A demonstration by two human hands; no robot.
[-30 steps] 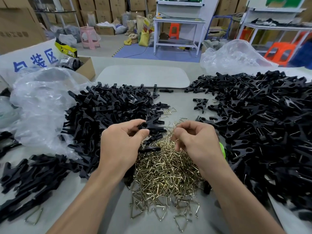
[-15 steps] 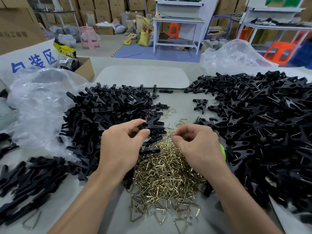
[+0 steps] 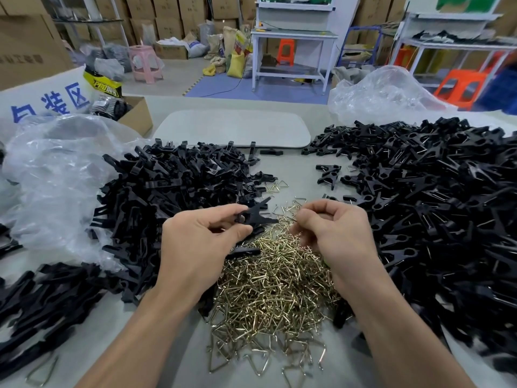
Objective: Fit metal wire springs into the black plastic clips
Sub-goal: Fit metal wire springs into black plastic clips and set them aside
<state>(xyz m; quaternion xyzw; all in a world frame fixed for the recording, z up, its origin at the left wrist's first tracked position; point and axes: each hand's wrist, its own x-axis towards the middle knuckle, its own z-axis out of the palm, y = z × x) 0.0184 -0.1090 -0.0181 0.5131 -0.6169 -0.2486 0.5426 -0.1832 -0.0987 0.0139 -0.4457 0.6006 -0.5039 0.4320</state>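
My left hand [image 3: 195, 242] pinches a black plastic clip [image 3: 256, 212] between thumb and fingers, its forked end pointing right, above the heap of brass-coloured wire springs [image 3: 268, 289]. My right hand [image 3: 333, 233] hovers just right of the clip with its fingers curled; a thin wire seems pinched at the fingertips, though it is hard to make out. A pile of loose black clip halves [image 3: 167, 191] lies to the left. A larger pile of black clips [image 3: 433, 205] spreads over the right side.
Crumpled clear plastic bags lie at the left [image 3: 56, 177] and the back right [image 3: 386, 93]. An open cardboard box [image 3: 134, 116] stands at the back left, a grey board [image 3: 232, 130] at the back centre. More black clips [image 3: 42, 309] cover the near left of the table.
My left hand has lifted one black clip clear of the pile and turned it toward the right hand. The right hand has shifted slightly closer to the clip.
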